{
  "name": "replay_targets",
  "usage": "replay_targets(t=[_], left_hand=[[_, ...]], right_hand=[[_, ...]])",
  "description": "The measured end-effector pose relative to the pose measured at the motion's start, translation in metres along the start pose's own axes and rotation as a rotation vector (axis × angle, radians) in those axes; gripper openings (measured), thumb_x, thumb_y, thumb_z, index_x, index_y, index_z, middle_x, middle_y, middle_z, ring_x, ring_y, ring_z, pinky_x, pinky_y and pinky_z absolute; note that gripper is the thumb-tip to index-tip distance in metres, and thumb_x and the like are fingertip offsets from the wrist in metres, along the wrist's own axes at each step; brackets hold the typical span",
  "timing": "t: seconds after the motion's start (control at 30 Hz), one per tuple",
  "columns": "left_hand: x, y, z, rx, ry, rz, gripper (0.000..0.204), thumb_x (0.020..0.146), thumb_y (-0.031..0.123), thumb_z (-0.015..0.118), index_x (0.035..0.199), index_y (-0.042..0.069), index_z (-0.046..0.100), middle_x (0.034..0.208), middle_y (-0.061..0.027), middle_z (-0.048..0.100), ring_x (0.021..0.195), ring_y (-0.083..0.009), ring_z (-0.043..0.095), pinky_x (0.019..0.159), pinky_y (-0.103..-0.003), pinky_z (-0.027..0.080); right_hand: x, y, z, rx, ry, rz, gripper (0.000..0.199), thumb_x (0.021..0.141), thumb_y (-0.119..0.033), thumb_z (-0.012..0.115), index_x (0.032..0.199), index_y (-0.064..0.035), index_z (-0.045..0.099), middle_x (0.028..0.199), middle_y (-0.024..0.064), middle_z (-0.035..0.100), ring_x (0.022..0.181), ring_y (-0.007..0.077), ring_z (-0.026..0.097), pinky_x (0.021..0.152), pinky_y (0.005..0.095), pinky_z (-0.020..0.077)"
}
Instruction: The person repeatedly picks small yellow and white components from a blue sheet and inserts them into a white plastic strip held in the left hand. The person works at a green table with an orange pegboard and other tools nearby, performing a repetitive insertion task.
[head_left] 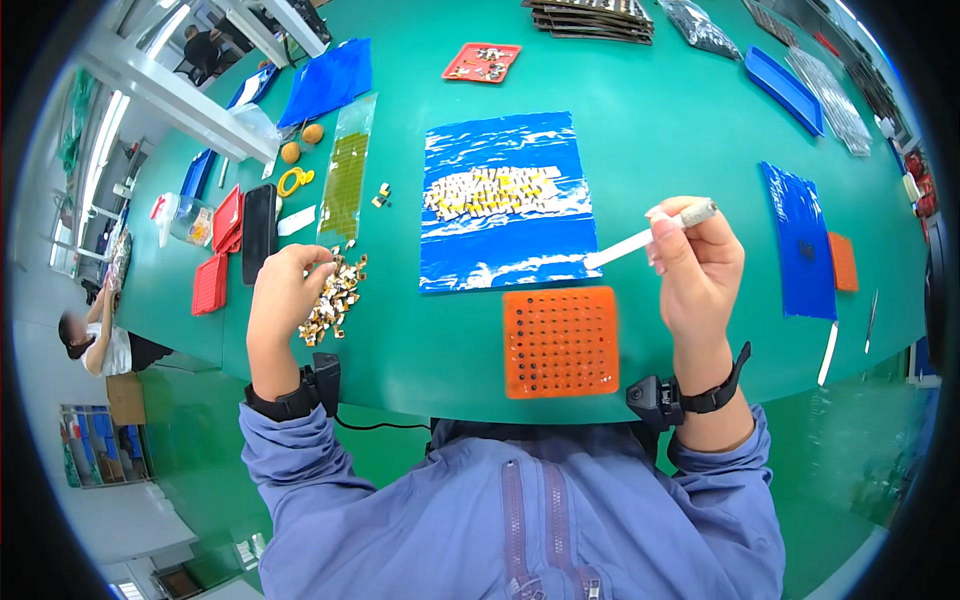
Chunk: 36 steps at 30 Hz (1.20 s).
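Observation:
My left hand [285, 290] rests on the green table [640, 150], its fingertips pinched at the top of a heap of small brown and white parts [335, 297]; whether it holds one I cannot tell. My right hand [697, 265] is raised over the table and grips a thin white tool [640, 240] with a flat strip pointing left. An orange tray with a grid of holes [560, 340] lies between my hands at the table's front edge. Behind it a blue plastic sheet [505, 200] carries rows of small yellowish parts [490, 192].
A black phone [259, 230], red trays [212, 282], a clear bag of green parts [346, 180] and a yellow ring [295, 181] lie at left. A blue bag [800, 240] and orange pad [843, 262] lie at right. A person [95, 335] sits far left.

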<state>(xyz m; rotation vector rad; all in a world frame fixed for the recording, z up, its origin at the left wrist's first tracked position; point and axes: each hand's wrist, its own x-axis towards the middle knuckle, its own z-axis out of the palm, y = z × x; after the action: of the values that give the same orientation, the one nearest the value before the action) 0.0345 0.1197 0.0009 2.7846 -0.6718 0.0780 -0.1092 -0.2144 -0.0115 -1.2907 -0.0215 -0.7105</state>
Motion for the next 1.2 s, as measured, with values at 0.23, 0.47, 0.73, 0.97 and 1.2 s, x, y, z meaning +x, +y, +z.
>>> replay_targets(t=[0.23,0.47,0.73,0.97,1.2], left_hand=[[0.049,0.092,0.001,-0.227,-0.229,0.271,0.014,0.072,0.009,0.062,0.082,0.0,0.061,0.074,-0.0132,0.061,0.069,-0.024,0.06,0.062,-0.033,0.046],[0.092,0.157,0.07,-0.193,-0.183,0.69,0.013,0.071,0.014,0.065,0.08,0.005,0.061,0.083,-0.0105,0.056,0.084,-0.0267,0.053,0.074,-0.035,0.043],[0.104,0.16,0.113,-0.227,-0.111,0.607,0.014,0.068,0.014,0.067,0.077,0.008,0.058,0.079,-0.0106,0.048,0.082,-0.0288,0.047,0.072,-0.037,0.04],[0.086,0.164,0.077,-0.671,-0.289,0.363,0.011,0.072,0.009,0.066,0.075,0.006,0.056,0.077,-0.0049,0.054,0.074,-0.0154,0.052,0.064,-0.026,0.041],[0.021,0.148,0.036,-1.534,-0.405,0.218,0.01,0.077,0.004,0.06,0.081,0.001,0.052,0.075,-0.0045,0.056,0.069,-0.0079,0.052,0.063,-0.02,0.041]], right_hand=[[0.005,0.0,-0.007,0.052,0.076,-0.052,0.002,0.081,-0.001,0.058,0.083,-0.001,0.057,0.065,-0.0048,0.05,0.056,-0.0005,0.04,0.05,0.0147,0.0304],[0.012,0.004,-0.012,0.035,0.132,-0.068,0.004,0.082,-0.005,0.058,0.08,-0.0021,0.056,0.065,-0.0057,0.05,0.058,-0.0017,0.04,0.05,0.0141,0.0308],[0.01,0.004,-0.013,0.0,0.082,-0.028,0.007,0.081,-0.008,0.06,0.08,-0.002,0.055,0.066,-0.0045,0.051,0.058,-0.001,0.042,0.051,0.014,0.0332],[0.009,0.001,-0.013,0.017,0.06,-0.026,0.008,0.081,-0.007,0.06,0.08,-0.0014,0.055,0.066,-0.0023,0.053,0.06,0.0005,0.046,0.053,0.0141,0.0361],[0.0,-0.01,-0.004,0.158,-0.084,0.025,0.008,0.077,-0.001,0.062,0.084,0.0002,0.057,0.071,0.0006,0.057,0.068,0.0028,0.052,0.058,0.0149,0.04]])
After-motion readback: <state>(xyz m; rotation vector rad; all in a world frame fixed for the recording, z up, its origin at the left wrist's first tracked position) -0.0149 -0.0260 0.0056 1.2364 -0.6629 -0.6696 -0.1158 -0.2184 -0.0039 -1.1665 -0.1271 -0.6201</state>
